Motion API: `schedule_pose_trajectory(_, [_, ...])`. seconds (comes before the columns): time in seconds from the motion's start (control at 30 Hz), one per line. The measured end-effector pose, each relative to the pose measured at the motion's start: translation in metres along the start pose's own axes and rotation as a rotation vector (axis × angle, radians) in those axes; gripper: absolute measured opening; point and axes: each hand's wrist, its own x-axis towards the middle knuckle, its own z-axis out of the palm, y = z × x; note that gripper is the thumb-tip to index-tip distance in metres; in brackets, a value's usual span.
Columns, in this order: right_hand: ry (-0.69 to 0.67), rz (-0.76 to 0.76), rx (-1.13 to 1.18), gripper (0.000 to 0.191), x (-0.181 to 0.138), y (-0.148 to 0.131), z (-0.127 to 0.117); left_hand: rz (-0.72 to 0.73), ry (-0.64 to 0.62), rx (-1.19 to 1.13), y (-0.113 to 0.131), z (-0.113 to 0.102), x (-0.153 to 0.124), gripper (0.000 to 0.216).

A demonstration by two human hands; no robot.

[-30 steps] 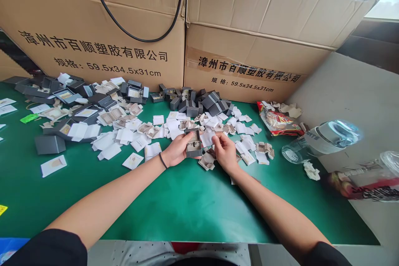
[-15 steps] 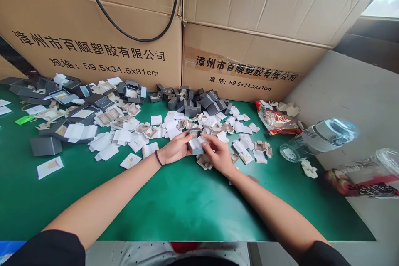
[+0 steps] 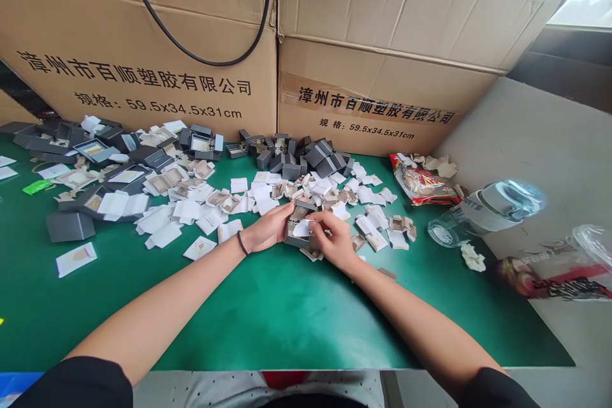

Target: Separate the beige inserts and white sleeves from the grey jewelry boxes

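My left hand (image 3: 268, 229) is wrapped round the left side of a small dark grey hinged box (image 3: 297, 241), which stands open above the green table (image 3: 268, 306). Between the thumb and fingers of my right hand (image 3: 335, 239) is a white paper insert (image 3: 301, 228), pinched at its right edge over the box's inside. My right fingers partly hide the box's right side. Just behind and beside both hands lie loose white and beige paper inserts (image 3: 262, 194). A pile of similar dark grey boxes (image 3: 321, 156) sits farther back.
More open grey boxes (image 3: 71, 227) and papers cover the left side. To the right lie a red snack bag (image 3: 425, 186), a clear bottle (image 3: 485, 213), crumpled tissue (image 3: 473, 257) and a plastic cup (image 3: 568, 268). Large cardboard cartons (image 3: 191, 95) stand along the back beneath a hanging black cable (image 3: 215, 64).
The white insert that lay flat over the box is now lifted by my right fingers, and more of the box's inside shows. My left hand has stayed in place.
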Motion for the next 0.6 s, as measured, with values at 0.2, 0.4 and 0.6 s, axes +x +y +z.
schedule_pose_trajectory(0.2, [0.028,-0.038,-0.089,0.022,0.001,0.004,0.001,-0.004,0.008,-0.042,0.001,0.001,-0.003,0.044])
schedule_pose_trajectory(0.4, [-0.009,-0.058,-0.179,0.019,0.000,0.009,0.004,0.012,-0.013,0.067,0.002,0.006,-0.008,0.049])
schedule_pose_trajectory(0.6, [0.004,0.005,-0.150,0.018,0.000,0.007,0.004,0.047,-0.018,0.331,0.004,0.010,-0.011,0.068])
